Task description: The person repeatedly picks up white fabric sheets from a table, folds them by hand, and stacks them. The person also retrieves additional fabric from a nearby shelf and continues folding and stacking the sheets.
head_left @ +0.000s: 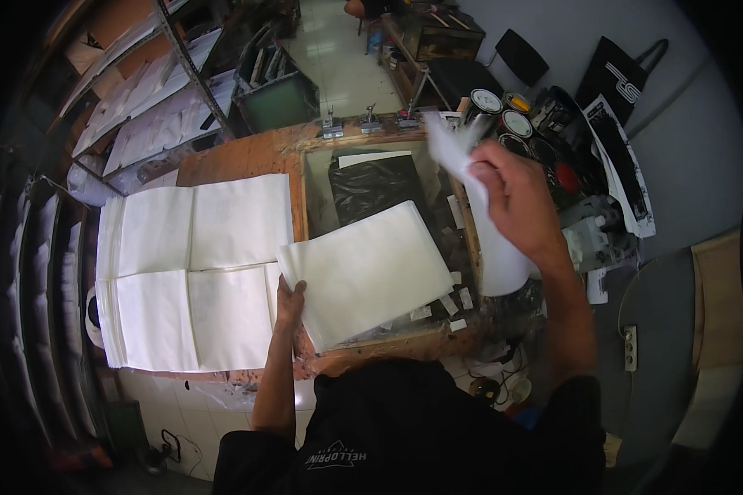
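Observation:
My left hand (291, 301) is closed on the near left edge of a flat white pile (371, 272), its thumb on top. The pile looks like thin pouches or folded sheets; I cannot tell which. It lies tilted over a glass-like panel framed in wood. My right hand (520, 202), raised at the panel's right side, pinches a white sheet (494, 247) that is smeared by motion at its upper end and hangs down toward the table edge. Left of my left hand, several neat stacks of similar white pieces (239, 214) cover the wooden table (231, 157).
Metal clamps (370, 122) line the table's far edge. A black plastic sheet (371, 190) and small white scraps (421, 313) lie on the panel. Paint cans (517, 124) and bottles crowd the right. Shelves (132, 124) hold white sheets at the left; a green bin (276, 95) stands behind.

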